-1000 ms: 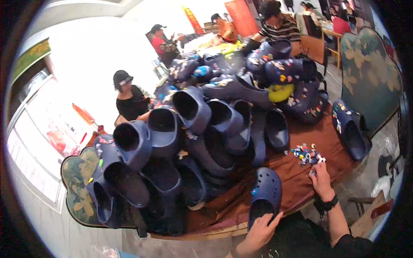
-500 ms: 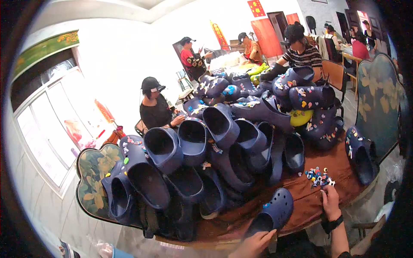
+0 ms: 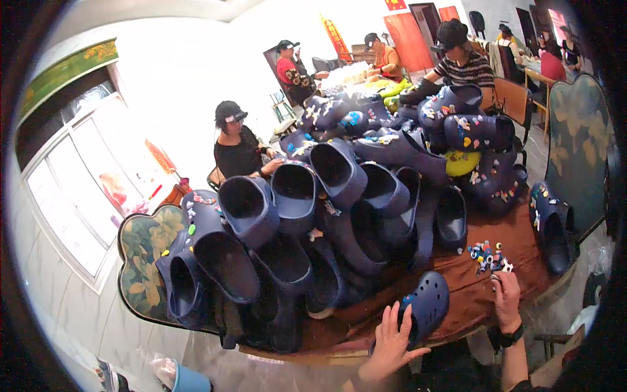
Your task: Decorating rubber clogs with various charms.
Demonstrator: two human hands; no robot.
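Note:
A navy clog (image 3: 430, 306) with holes in its upper lies near the table's front edge, a few small blue charms on its left side. Over its heel end, my left hand (image 3: 390, 341) is open with fingers spread; whether it touches the shoe is unclear. At the near edge of a small heap of colourful shoe charms (image 3: 486, 257), my right hand (image 3: 505, 302) has its fingers bent and drawn together. Anything between those fingertips is too small to make out.
A tall pile of navy clogs (image 3: 333, 166), many with charms, fills the left and back of the brown-covered table (image 3: 486, 228). Another charm-covered clog (image 3: 555, 238) stands at the right. Several people work beyond. A blue bucket (image 3: 191, 379) sits on the floor.
My left hand has let go of the clog's heel and spread its fingers above it. My right hand has stayed by the charms. The view has shifted slightly.

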